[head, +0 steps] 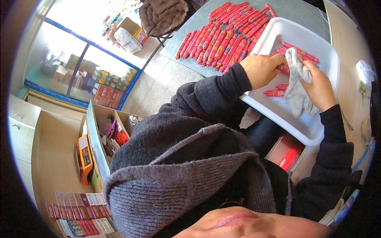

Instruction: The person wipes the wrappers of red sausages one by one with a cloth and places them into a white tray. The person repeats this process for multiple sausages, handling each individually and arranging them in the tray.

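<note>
A light grey knitted glove hangs bunched between my two hands above a white plastic tray. At its left edge my left hand pinches it with the fingertips. My right hand grips its other side, thumb on top. Several red-wrapped sausages lie in the tray behind the glove, and others are partly covered by it. Red wrapping also shows beside my left fingertips; whether that hand touches it, I cannot tell. Many more red sausages lie in rows on the grey tabletop, left of the tray.
A chair with a brown padded seat stands beyond the table. To the left are a blue-framed glass case, an open compartment box and an orange scale. An open drawer sits below the tray; a tape roll lies right.
</note>
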Tool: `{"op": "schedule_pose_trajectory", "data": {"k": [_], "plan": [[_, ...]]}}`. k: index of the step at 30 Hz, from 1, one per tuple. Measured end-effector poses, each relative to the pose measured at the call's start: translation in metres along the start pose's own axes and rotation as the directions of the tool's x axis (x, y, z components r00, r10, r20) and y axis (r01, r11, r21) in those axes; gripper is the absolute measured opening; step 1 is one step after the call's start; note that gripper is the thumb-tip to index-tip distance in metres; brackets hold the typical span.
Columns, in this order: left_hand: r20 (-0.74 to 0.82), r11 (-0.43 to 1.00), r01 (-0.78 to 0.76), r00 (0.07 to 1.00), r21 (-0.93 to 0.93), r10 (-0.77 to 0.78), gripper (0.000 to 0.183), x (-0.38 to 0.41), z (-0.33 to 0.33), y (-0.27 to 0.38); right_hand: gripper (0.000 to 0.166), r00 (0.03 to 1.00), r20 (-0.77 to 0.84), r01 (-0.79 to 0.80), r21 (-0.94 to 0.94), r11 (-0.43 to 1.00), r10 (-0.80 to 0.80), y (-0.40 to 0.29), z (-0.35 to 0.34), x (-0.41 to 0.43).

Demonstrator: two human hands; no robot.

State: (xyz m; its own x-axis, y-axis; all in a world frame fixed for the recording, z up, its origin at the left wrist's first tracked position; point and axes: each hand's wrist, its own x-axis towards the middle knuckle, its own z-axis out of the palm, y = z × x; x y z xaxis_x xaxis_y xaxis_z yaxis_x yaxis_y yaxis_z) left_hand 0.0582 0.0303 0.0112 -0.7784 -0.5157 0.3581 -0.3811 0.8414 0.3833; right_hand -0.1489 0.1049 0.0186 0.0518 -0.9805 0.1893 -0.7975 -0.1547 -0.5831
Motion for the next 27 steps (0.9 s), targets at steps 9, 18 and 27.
{"op": "schedule_pose_trajectory", "data": {"k": [9, 18, 27], "plan": [[-0.077, 0.993, -0.086, 0.994, -0.077, 0.08, 0.021, 0.001, 0.002, -0.004, 0.041, 0.995, 0.057, 0.085, 0.024, 0.996, -0.087, -0.001, 0.002, -0.003], [-0.078, 0.99, -0.138, 0.988, -0.017, 0.136, 0.021, 0.003, 0.007, -0.014, 0.041, 0.947, -0.121, 0.313, 0.157, 0.937, -0.296, -0.001, 0.006, -0.001], [-0.015, 1.0, -0.008, 1.0, -0.018, 0.008, 0.024, 0.002, 0.003, -0.004, 0.042, 0.994, -0.101, 0.054, 0.018, 0.998, -0.051, 0.012, 0.004, 0.002]]}}
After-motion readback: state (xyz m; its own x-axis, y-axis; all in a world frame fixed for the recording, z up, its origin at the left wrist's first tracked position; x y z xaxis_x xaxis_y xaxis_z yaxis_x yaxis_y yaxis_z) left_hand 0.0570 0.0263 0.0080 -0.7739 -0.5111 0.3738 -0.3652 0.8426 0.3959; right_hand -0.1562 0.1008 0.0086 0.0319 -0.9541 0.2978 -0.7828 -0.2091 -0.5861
